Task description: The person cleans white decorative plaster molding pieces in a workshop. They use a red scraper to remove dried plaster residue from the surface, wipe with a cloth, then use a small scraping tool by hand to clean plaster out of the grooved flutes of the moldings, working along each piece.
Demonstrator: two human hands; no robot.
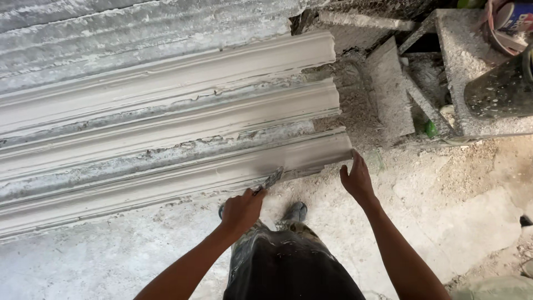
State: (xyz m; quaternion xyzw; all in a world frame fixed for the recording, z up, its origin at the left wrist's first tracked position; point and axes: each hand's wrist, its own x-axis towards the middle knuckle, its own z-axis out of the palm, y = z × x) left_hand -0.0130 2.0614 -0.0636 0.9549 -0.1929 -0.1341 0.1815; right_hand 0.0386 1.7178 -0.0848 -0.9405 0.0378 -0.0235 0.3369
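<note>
Plaster cornice mouldings (pixel 166 128) lie side by side in long stepped runs across the upper left of the view, their wet grey profiles stretching from the left edge to cut ends near the middle. They rest on a plaster-crusted bench (pixel 83 261) whose near edge runs along the bottom left. Lying flat and parallel, they present each face upward, which judging by the fresh smears suits working along the length. The nearest run (pixel 183 180) reaches furthest right, so its end stands proud of the others and is open to both hands.

Rubble and plaster crumbs (pixel 355 94) lie heaped beyond the cut ends, with flat grey slabs (pixel 388 89) leaning there. A dark spattered drum (pixel 499 89) lies on a ledge at the upper right corner, beside a bucket (pixel 511 22).

Below, the person's dusty trousers (pixel 283 261) and a shoe (pixel 294 211) show on the rough floor.

Right hand (pixel 358 180) is spread open, fingers straight, its tips resting against the end of the nearest run, seemingly to steady it. Left hand (pixel 241 211) is curled in a closed grip around the handle of a small blade-like scraper (pixel 271 180), whose tip lies slanted on the lower face of that same run, near its right end.
</note>
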